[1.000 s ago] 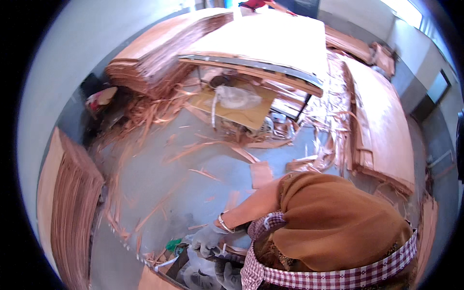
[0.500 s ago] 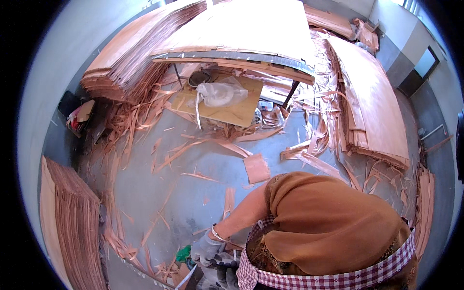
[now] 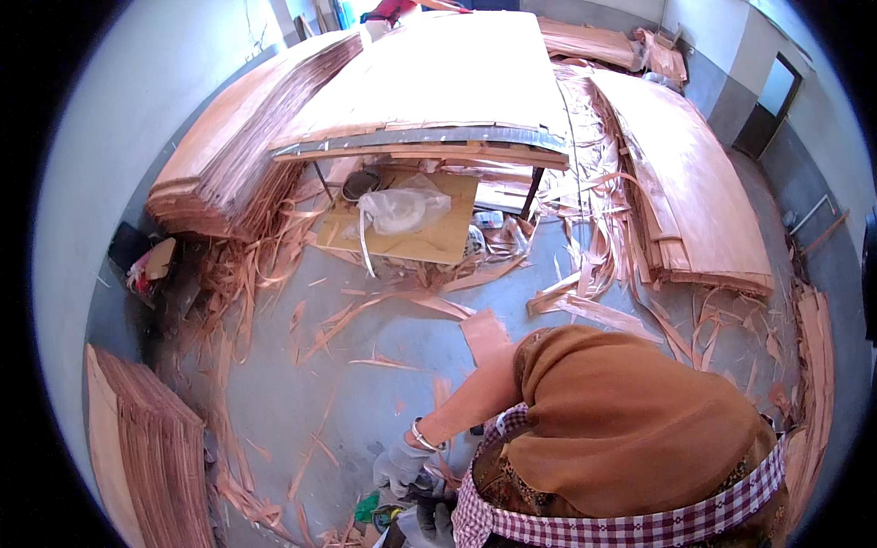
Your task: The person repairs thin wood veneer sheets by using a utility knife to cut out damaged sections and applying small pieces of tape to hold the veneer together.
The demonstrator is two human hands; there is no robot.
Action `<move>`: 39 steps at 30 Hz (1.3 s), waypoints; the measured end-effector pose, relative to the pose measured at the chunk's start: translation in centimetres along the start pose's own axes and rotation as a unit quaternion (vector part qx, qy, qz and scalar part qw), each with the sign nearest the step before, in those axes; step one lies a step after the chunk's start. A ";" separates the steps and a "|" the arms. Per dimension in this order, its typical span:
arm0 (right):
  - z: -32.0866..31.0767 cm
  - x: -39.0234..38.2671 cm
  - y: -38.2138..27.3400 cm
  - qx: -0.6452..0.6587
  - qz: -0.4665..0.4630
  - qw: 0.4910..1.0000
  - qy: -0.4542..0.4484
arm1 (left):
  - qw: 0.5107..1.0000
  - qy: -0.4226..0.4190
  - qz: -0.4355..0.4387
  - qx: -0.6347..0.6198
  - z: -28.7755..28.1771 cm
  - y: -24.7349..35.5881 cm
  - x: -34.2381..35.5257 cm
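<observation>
My right arm, in a brown sleeve with a bracelet at the wrist, bends down to the lower middle of the view. There my right hand [image 3: 400, 468], in a grey glove, has its fingers curled downward; their tips are partly hidden. Close below it, by the lower edge, my left hand [image 3: 435, 522] shows only as dark gloved fingers, bent against a pale thing I cannot make out. A bright green crumpled thing [image 3: 367, 508] lies just left of the hands. Beside it sits a small round yellowish item [image 3: 384, 517], partly covered.
Ahead stands a table with a pale sheet top [image 3: 420, 87]; a person in red [image 3: 391, 11] is at its far end. A yellowish board [image 3: 438, 239] under it bears a plastic bag [image 3: 402, 208]. Veneer stacks [image 3: 703, 173] flank the table; another stack [image 3: 151, 447] stands nearer left. Veneer strips litter the floor.
The view has tilted up slightly, bringing the person in red into sight. My right hand has shifted a little to the right, still close to the left hand.
</observation>
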State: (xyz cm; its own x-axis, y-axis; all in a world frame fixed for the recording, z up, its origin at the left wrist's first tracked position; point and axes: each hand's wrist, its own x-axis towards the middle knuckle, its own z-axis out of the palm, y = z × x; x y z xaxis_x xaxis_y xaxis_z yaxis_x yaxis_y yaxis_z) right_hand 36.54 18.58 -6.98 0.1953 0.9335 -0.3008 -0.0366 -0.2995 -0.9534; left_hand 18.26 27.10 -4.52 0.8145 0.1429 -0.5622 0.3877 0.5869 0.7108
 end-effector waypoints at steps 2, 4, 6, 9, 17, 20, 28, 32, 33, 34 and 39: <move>0.5 -0.3 -0.1 -0.004 -0.038 0.999 0.002 | 1.000 -0.005 -0.002 0.004 0.0 -0.2 -0.2; 1.1 -0.8 -0.6 0.001 -0.025 1.000 0.009 | 1.000 -0.009 0.000 0.006 0.0 -0.4 -0.3; 1.4 -1.5 -1.3 0.006 -0.039 0.999 0.013 | 1.000 -0.014 0.001 0.004 0.1 -0.5 -0.4; 1.4 -2.5 -2.7 -0.047 -0.053 0.996 0.053 | 1.000 -0.025 0.010 0.004 0.2 -0.7 -0.5; 3.1 -4.1 -3.0 -0.130 -0.075 0.983 0.110 | 0.999 -0.039 0.009 0.011 -0.1 -1.1 -1.1; 3.7 -3.8 -2.6 -0.171 -0.102 0.971 0.133 | 0.999 -0.048 0.012 0.011 -0.2 -1.2 -1.2; 3.9 -2.9 -2.2 -0.137 -0.089 0.977 0.135 | 0.999 -0.045 0.012 0.008 -0.3 -1.1 -1.5; 4.2 -2.7 -1.9 -0.117 -0.087 0.982 0.122 | 0.999 -0.049 0.013 0.006 -0.9 -1.4 -1.6; 4.3 -2.5 -2.0 -0.118 -0.085 0.982 0.122 | 0.999 -0.049 0.014 0.006 -1.1 -1.5 -1.7; 4.4 -2.4 -2.1 -0.132 -0.069 0.980 0.129 | 0.999 -0.048 0.014 0.006 -1.1 -1.5 -1.7; 4.2 -2.6 -2.8 -0.157 -0.062 0.980 0.104 | 0.998 -0.064 0.030 0.001 -0.2 -0.9 -2.9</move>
State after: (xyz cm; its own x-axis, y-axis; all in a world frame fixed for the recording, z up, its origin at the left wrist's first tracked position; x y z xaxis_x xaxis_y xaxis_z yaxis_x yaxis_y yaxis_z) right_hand 31.99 17.86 -3.63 0.3755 0.9162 -0.1398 0.2973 -0.2619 -0.9182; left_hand 15.46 26.34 -3.60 0.8846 0.0749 -0.4603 0.3373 0.5789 0.7424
